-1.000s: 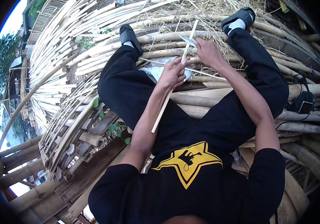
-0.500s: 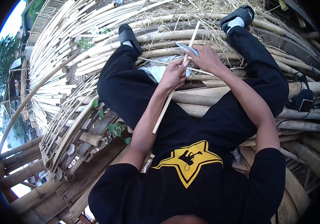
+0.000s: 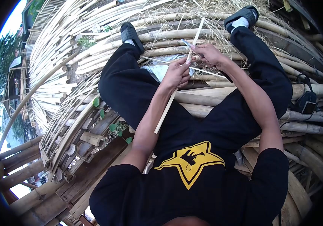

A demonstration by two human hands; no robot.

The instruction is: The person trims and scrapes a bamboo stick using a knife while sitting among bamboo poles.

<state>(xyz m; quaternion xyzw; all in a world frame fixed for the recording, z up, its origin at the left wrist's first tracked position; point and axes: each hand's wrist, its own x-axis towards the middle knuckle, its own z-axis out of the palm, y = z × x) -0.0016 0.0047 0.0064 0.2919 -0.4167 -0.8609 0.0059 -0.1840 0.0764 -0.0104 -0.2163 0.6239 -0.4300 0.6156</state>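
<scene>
A pale bamboo strip (image 3: 165, 113) is held slantwise above the right side of a crumpled plastic sheet (image 3: 154, 71), which serves as the landmark here; the strip's near end is angled toward the wearer, its far end beyond the sheet. The strip is gripped by the left hand (image 3: 176, 75), closed around it with the thumb laid along it, over the sheet's right part. By the right hand (image 3: 208, 55), beyond and to the right of the sheet, a small knife (image 3: 186, 43) is held in curled fingers, its blade pointed away to the left beside the strip; whether the two are touching cannot be told. Beyond the sheet, dark shoes (image 3: 128, 33) are seen to the left and right, and loose straw (image 3: 216, 32) is scattered to the far right. Bamboo poles (image 3: 191, 98) are laid under and around the sheet. Well to its right, a dark pouch (image 3: 306, 100) is seen. Nearer the wearer than the sheet, a yellow star (image 3: 201, 150) is printed on a black shirt (image 3: 221, 196).
</scene>
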